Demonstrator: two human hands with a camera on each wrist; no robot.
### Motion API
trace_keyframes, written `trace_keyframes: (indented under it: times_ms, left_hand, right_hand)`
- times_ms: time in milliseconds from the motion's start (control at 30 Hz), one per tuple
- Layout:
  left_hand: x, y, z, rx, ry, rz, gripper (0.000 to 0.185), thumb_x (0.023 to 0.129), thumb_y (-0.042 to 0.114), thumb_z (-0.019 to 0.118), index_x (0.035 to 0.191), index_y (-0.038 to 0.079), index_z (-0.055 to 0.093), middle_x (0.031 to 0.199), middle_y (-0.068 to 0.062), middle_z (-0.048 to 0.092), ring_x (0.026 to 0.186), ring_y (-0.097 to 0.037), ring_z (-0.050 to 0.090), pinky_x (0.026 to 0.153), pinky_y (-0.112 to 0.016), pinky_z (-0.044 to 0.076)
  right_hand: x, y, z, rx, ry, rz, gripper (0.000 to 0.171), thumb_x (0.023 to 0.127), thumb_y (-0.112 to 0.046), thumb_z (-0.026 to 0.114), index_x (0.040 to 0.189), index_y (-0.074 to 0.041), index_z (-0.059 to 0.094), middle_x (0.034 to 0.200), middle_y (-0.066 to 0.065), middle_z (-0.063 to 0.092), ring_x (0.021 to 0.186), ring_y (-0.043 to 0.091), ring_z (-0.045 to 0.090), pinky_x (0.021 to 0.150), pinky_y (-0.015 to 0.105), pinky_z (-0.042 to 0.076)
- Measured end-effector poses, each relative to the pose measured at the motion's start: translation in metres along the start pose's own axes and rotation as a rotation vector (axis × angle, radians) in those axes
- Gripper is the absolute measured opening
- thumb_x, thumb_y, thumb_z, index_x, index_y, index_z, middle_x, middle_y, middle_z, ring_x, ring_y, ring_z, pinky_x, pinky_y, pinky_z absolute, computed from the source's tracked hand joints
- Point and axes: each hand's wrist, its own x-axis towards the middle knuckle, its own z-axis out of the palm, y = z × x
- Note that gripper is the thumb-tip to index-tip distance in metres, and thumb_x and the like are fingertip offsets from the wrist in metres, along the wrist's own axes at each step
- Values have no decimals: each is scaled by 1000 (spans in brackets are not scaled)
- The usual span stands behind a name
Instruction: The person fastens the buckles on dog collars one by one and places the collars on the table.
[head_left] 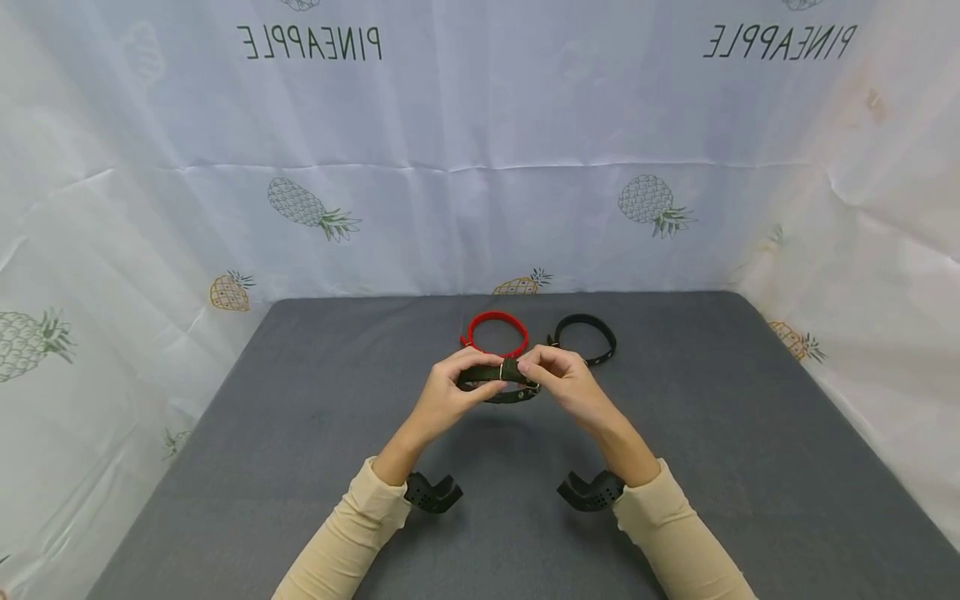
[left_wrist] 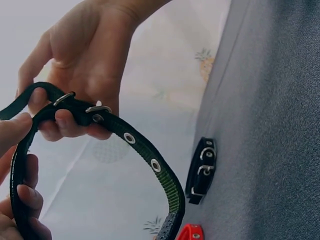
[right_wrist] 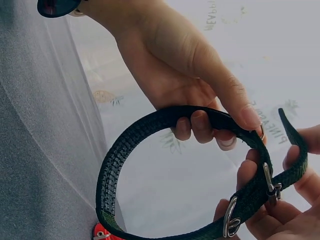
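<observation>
Both hands hold a dark green collar [head_left: 501, 385] just above the grey table [head_left: 300, 433], at its middle. My left hand [head_left: 480, 375] pinches the strap on the left, thumb over it. My right hand [head_left: 534, 368] pinches the end with the metal buckle. In the left wrist view the right hand [left_wrist: 75, 120] grips the buckle while the eyelet strap [left_wrist: 150, 160] curves down. The right wrist view shows the collar's loop [right_wrist: 120, 160] hanging from the left hand's fingers [right_wrist: 200, 125]. A red collar [head_left: 495, 316] and a black collar [head_left: 583, 317] lie just behind the hands.
Pineapple-print white sheets [head_left: 480, 208] wall in the table at the back and both sides. Black wrist camera mounts [head_left: 433, 493] sit on both forearms. The black collar's buckle [left_wrist: 202, 170] lies flat on the grey cloth.
</observation>
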Motion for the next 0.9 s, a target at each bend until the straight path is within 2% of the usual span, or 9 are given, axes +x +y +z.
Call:
trace_keyframes:
  times_ms: [200, 333, 533, 800, 900]
  left_hand:
    - [0, 1, 0, -16, -14, 7, 26, 83, 4, 73, 109, 4, 69, 102, -15, 66, 86, -3, 59, 72, -22, 56]
    - [1, 0, 0, -19, -21, 28, 27, 83, 6, 74, 110, 4, 70, 101, -14, 66, 88, -5, 61, 74, -22, 56]
    - [1, -1, 0, -12, -22, 39, 27, 83, 5, 74, 109, 4, 70, 100, -14, 66, 88, -5, 61, 75, -21, 56]
    - [0, 1, 0, 22, -35, 57, 27, 82, 4, 75, 108, 4, 71, 99, -12, 67, 87, -12, 62, 74, -22, 56]
    - [0, 2, 0, 40, -45, 56, 27, 82, 6, 75, 109, 5, 71, 99, -11, 68, 87, -12, 62, 74, -22, 55]
  right_hand:
    - [-1, 1, 1, -7, 24, -24, 23, 97, -10, 55, 79, 4, 56, 94, -14, 63, 85, 10, 60, 77, 24, 51]
    - [-1, 1, 1, -12, 18, -48, 22, 96, -7, 56, 77, 4, 55, 92, -14, 63, 85, 8, 60, 76, 23, 50]
    - [-1, 3, 1, -23, 8, -71, 26, 95, -5, 56, 76, 11, 52, 89, -14, 60, 82, 5, 55, 74, 23, 47]
    - [0, 1, 5, -44, 44, -66, 22, 91, -2, 60, 76, 12, 56, 82, -13, 61, 69, 20, 53, 63, 27, 46]
    - [0, 1, 6, -53, 64, -49, 18, 91, -3, 63, 79, 9, 57, 81, -13, 61, 67, 18, 53, 61, 26, 46]
